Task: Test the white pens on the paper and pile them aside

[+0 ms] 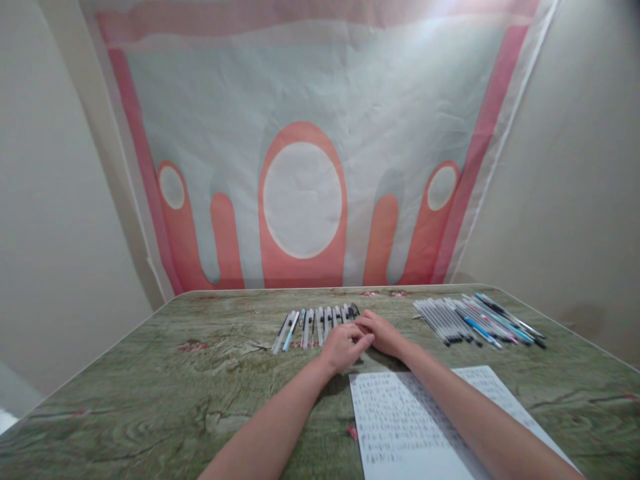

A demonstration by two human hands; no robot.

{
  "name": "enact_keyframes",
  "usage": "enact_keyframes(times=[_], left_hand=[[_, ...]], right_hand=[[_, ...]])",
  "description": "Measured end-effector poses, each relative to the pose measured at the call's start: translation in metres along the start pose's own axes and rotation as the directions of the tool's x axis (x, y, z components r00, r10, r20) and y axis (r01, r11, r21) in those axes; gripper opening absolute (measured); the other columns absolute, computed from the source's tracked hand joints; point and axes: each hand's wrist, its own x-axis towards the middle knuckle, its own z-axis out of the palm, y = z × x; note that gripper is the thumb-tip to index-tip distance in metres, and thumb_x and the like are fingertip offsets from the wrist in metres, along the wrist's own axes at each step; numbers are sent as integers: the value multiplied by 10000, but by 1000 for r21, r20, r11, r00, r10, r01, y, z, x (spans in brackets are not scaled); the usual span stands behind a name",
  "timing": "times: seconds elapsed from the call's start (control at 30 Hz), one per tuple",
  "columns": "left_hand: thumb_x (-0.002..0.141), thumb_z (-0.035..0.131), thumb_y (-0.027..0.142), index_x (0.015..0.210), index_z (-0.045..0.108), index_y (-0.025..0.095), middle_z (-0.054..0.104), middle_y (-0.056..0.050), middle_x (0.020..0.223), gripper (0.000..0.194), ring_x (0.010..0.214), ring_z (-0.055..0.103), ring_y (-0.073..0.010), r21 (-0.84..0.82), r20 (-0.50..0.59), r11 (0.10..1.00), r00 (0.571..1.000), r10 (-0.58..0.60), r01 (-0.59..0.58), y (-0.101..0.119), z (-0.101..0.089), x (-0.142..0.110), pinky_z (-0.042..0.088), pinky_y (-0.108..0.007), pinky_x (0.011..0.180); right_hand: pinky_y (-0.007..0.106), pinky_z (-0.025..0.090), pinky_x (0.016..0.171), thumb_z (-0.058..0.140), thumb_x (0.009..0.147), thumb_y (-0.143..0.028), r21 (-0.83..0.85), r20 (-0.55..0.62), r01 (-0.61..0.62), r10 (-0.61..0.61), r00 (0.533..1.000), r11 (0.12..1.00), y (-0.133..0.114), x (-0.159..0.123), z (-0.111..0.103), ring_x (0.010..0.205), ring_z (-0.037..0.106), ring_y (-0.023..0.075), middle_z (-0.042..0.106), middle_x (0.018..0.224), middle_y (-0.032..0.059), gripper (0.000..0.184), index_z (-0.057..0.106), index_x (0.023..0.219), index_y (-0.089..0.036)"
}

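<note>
My left hand [344, 345] and my right hand [381, 331] meet over the table at the right end of a row of pens [308, 328]. The fingers of both hands are curled and partly overlap. Whatever lies between or under them is hidden. The row holds several pens side by side, mostly clear or grey with black parts, and one light blue pen [291, 331] near its left end. A dark pen end [355, 309] shows just beyond my fingertips.
On the right lies a fanned group of pens and refills [450, 320], with a bright blue pen [482, 331] among them. A handwritten sheet of paper [400, 417] lies under my right forearm. The wood-patterned table [150, 393] ends at a printed cloth backdrop [305, 200].
</note>
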Motion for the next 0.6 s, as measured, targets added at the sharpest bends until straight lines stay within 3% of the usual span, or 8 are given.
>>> enact_keyframes(times=[0.23,0.6], left_hand=[[729,525,405,563,597,194,553,-34,641,278,668,479,-157,-41,-201,998,978,-51,44,-4,-6,3,361,-261,688],[771,476,367,613,594,192,545,-26,670,264,666,460,-146,-21,-267,999,963,-32,28,-11,-3,5,328,-253,661]], right_hand=[[228,380,642,479,799,-284,-24,-114,-48,45,992,999,-2,1,6,699,486,114,491,815,18,134,556,820,-176],[223,307,572,513,745,-236,-161,-113,-337,322,940,928,-11,4,13,655,515,139,563,735,30,143,474,865,-169]])
